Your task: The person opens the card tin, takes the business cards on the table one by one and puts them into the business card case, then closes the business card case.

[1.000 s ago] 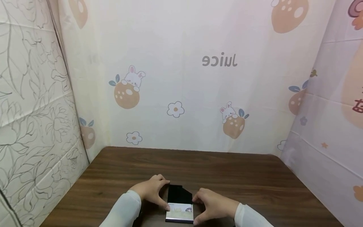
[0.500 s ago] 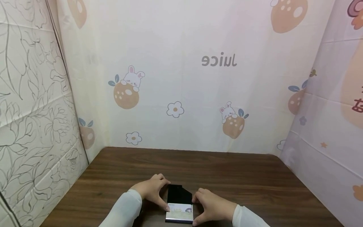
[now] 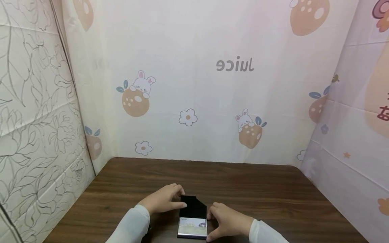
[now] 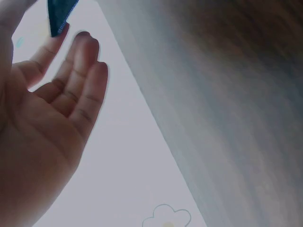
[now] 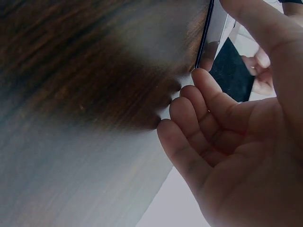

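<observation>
A card case [image 3: 192, 233] lies on the table with its black lid [image 3: 193, 208] raised. Inside its silver lower half sits a pale card [image 3: 192, 222] lettered "VIP". My left hand [image 3: 164, 199] pinches the lid's upper left corner, thumb on the near face and index finger at the edge. In the left wrist view, a dark corner of the lid [image 4: 59, 14] meets the index fingertip, while the other fingers of the left hand [image 4: 47, 113] stay loose. My right hand [image 3: 229, 221] grips the case's right side between thumb and index finger; its remaining fingers [image 5: 182, 111] curl loosely nearby.
The dark wood table [image 3: 243, 182] extends beyond both hands to a printed curtain [image 3: 194, 84] at the back. Patterned cloths hang on the left [image 3: 39, 118] and right [image 3: 349, 128] sides.
My left thumb has left the card and moved up onto the black lid. My right hand has kept its place on the case's right side.
</observation>
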### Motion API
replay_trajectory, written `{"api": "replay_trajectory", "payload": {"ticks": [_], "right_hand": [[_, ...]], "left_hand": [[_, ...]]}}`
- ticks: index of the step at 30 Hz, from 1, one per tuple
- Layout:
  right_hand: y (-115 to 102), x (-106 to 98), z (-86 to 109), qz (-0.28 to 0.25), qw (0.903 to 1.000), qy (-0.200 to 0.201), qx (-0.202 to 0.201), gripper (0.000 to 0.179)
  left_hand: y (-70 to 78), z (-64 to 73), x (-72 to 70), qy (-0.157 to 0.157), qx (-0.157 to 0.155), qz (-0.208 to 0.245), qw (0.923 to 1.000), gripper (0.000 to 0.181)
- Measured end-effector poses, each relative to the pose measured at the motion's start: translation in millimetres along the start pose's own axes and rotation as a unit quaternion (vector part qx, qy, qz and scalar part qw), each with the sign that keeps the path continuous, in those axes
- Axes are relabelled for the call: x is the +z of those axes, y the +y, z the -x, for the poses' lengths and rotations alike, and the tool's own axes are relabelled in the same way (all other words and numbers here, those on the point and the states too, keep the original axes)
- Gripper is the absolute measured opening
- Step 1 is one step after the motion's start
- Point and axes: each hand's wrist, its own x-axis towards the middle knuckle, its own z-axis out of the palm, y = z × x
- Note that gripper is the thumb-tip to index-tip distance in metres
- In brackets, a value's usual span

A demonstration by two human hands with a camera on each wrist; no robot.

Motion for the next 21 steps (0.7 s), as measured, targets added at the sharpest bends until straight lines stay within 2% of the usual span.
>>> {"api": "replay_trajectory", "payload": {"ticks": [3, 7, 10, 14, 21], "right_hand": [[0, 0, 0.2, 0.001, 1.0, 0.001, -0.001, 0.048], [0, 0, 0.3, 0.0, 1.0, 0.001, -0.003, 0.048], [1, -1, 0.2, -0.008, 1.0, -0.001, -0.005, 0.047], [4, -3, -0.4, -0.03, 0.9995, -0.004, 0.0, 0.043], [6, -7, -3.6, -0.108, 0.9932, 0.006, 0.042, 0.041]], "left_hand": [[1.0, -1.3, -1.5, 0.019, 0.02, 0.018, 0.9995, 0.02], [3.2, -0.4, -1.9, 0.035, 0.045, 0.022, 0.9981, 0.01], [4.2, 1.9, -1.9, 0.037, 0.05, 0.032, 0.9976, 0.009], [3.9, 4.6, -2.9, 0.029, 0.041, 0.051, 0.9975, 0.013], [4.9, 9.5, -4.8, 0.012, 0.036, 0.072, 0.9967, 0.021]]}}
